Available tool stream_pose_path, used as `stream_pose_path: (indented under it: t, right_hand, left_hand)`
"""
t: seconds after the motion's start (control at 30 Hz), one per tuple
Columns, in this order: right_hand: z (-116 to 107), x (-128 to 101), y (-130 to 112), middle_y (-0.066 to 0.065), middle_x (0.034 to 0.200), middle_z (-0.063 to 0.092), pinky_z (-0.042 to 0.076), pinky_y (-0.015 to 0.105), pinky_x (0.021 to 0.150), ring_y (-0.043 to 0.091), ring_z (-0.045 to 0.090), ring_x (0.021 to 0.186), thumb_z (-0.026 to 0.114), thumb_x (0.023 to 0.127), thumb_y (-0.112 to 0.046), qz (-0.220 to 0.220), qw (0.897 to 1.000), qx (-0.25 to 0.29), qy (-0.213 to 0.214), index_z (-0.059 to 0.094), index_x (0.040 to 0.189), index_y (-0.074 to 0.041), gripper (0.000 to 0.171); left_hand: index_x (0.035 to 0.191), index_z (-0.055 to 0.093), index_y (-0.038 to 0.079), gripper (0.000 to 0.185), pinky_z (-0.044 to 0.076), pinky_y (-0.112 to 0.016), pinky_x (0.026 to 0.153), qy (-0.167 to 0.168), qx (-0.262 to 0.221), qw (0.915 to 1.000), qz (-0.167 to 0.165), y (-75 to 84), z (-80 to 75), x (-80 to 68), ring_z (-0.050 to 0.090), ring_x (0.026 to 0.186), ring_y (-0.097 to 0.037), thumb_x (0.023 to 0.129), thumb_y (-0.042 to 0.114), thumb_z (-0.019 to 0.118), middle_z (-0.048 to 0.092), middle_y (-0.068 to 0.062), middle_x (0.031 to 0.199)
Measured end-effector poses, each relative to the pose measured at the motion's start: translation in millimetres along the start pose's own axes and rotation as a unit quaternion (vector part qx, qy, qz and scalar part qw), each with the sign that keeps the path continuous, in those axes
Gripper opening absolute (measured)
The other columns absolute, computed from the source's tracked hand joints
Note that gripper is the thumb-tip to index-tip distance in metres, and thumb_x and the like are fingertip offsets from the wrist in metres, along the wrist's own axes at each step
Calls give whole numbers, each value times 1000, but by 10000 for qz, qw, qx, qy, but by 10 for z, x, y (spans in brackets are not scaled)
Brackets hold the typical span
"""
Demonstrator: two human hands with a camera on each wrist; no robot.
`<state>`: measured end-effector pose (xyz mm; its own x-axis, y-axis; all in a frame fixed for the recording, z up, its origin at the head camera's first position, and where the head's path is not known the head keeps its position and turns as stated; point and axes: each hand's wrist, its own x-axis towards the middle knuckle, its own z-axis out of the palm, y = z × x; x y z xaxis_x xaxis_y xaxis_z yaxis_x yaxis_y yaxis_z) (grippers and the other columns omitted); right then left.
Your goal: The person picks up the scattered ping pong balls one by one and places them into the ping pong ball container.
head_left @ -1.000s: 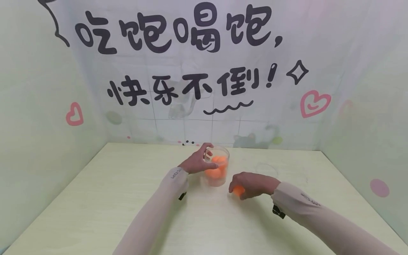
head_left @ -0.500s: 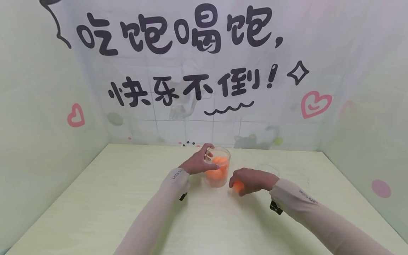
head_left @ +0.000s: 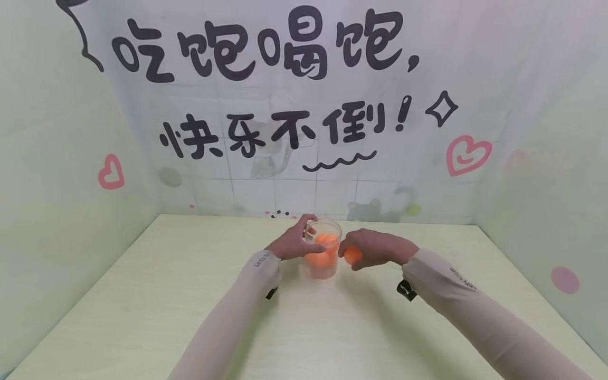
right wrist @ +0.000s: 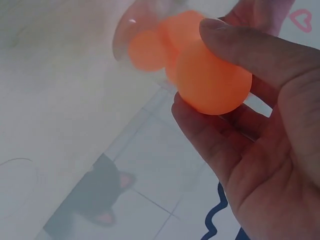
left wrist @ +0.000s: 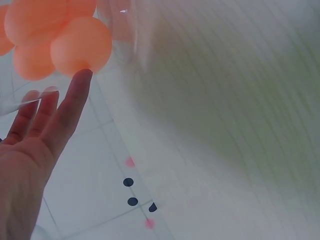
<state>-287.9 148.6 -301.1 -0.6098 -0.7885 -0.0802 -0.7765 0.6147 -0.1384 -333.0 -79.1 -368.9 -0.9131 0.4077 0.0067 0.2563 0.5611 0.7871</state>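
A clear plastic jar (head_left: 324,273) stands upright near the back of the table, with several orange ping-pong balls (head_left: 323,258) inside. My left hand (head_left: 292,243) grips the jar from its left side, thumb across the front and fingers round the back. In the left wrist view, fingers (left wrist: 70,110) lie along the jar's wall by the balls. Just right of the jar, my right hand (head_left: 380,246) holds one orange ping-pong ball (right wrist: 215,80) between thumb and fingers, raised above the table. The jar's open rim is at about the height of the right knuckles.
The pale wooden table (head_left: 304,327) reaches to a printed cloth backdrop (head_left: 266,195) close behind the jar. Cloth walls flank it at left and right. A faint curved outline (right wrist: 20,160) of something clear shows on the table in the right wrist view.
My right hand has lifted the ping-pong ball from near the table and moved it up and slightly back beside the jar. The left hand and the jar stay in place.
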Motion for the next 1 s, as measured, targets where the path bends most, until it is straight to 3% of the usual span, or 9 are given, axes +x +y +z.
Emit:
stream_pose_path:
  t: [0.23,0.5,0.8,1.0]
  right_hand:
    - [-208,80,-31,0,96,65,47,28,78,14,56,83,75,77,-9,152,9998,48,74,70,104,-11,28]
    - [-393,172,-41,2,95,67,46,30,78,18,56,85,72,75,-4,-25,9999,-48,146,70,101,-8,26]
    - [-378,409,-21,4,96,67,48,34,83,20,58,87,70,78,-5,-366,9974,9,619,69,103,-7,25]
    - [-355,606,0,1,93,67,47,31,82,17,57,84,70,78,-5,-350,9985,-2,423,69,100,-9,23]
  left_hand:
    - [140,29,22,77,50,-39,86,-16,-52,10000,-54,5,-20,-10,52,113,-27,79,38,74,53,-12,127]
    - [141,28,21,78,53,-36,78,-56,-151,9998,-99,41,-31,-30,55,109,-26,80,36,73,52,-13,129]
    - [141,28,23,74,51,-37,82,-85,-139,9999,-54,28,-24,-55,55,109,-26,82,34,71,51,-13,129]
    - [140,29,27,71,49,-35,81,-127,-172,9998,57,35,-36,-73,54,104,-24,83,35,71,48,-11,128]
